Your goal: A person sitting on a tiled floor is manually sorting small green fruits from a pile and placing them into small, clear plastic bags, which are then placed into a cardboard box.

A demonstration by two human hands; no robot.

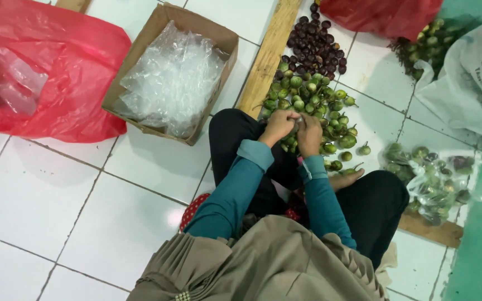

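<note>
Pinching one small green eggplant point(295, 121) between fingers of left hand point(277, 127) and right hand point(309, 134), both clamped on it, meeting above the green eggplant pile point(313, 100) spreading just ahead on the tiled floor point(57, 195).

What is held between the left hand point(277, 127) and the right hand point(309, 135) is covered by the fingers and cannot be told. At 10 o'clock the red plastic bag point(57, 72) is cut by the edge. At 2 o'clock the white sack point(472, 83) is also cut off. The contents of the clear bag point(433, 178) at 3 o'clock are blurred.
</note>
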